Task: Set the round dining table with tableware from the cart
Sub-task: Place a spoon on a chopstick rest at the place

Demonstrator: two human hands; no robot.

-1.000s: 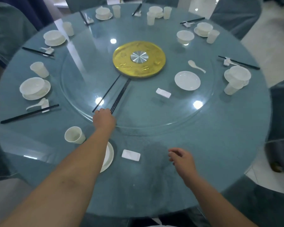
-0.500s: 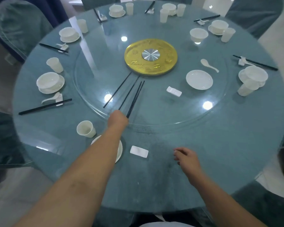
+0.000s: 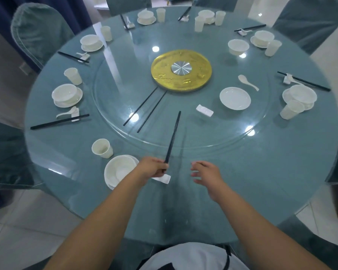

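My left hand (image 3: 152, 168) grips a pair of black chopsticks (image 3: 173, 136) by their near end, tips pointing away over the table, just above a white chopstick rest (image 3: 164, 179) that it partly hides. My right hand (image 3: 207, 173) hovers beside it with fingers loosely curled, holding nothing. A white bowl on a plate (image 3: 120, 170) and a white cup (image 3: 102, 148) sit left of my left hand. Two loose black chopsticks (image 3: 146, 109) lie on the glass turntable (image 3: 183, 137) near the gold centre disc (image 3: 181, 70).
On the turntable lie a white plate (image 3: 235, 98), a spoon (image 3: 247, 82), a chopstick rest (image 3: 204, 110) and a bowl (image 3: 238, 47). Several place settings ring the round table (image 3: 261, 182). Covered chairs (image 3: 38, 30) stand around it.
My left hand has lifted a pair of chopsticks off the turntable and drawn them back toward the near chopstick rest. Two chopsticks stay on the turntable. The right hand moved slightly left.
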